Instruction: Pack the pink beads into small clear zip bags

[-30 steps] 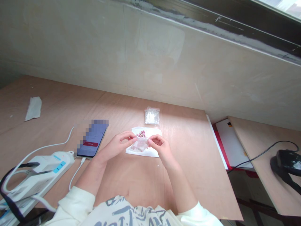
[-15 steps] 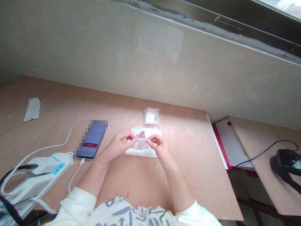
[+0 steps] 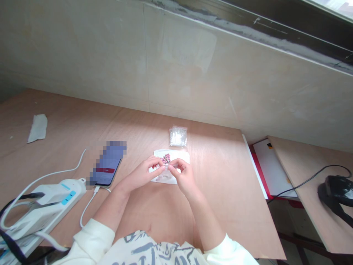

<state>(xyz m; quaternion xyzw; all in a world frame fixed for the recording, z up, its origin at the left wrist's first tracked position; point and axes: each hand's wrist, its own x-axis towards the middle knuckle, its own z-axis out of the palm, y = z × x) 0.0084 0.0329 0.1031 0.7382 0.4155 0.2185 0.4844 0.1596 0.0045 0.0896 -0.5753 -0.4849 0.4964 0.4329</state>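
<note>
A clear plastic zip bag (image 3: 164,175) hangs between my hands over a white sheet of paper (image 3: 183,154). My left hand (image 3: 150,168) pinches its top edge between thumb and fingers. Close beside it, my right hand (image 3: 182,173) pinches the same edge, the fingertips of both hands almost meeting. Just beyond the fingertips, a small heap of pink and dark pieces (image 3: 166,158) lies on the paper. Whether anything is inside the bag I cannot tell. A stack of clear zip bags (image 3: 178,136) lies behind the paper.
Left of my arm, a phone (image 3: 109,163) is plugged into a white cable. A power strip (image 3: 59,206) with plugs sits at the table's left edge. A scrap of white paper (image 3: 38,128) lies far left. On the right table is a black object (image 3: 338,193) with a cord.
My hands have drawn together along the bag's top edge, the left moving right and the right moving slightly left. Both still pinch the bag.
</note>
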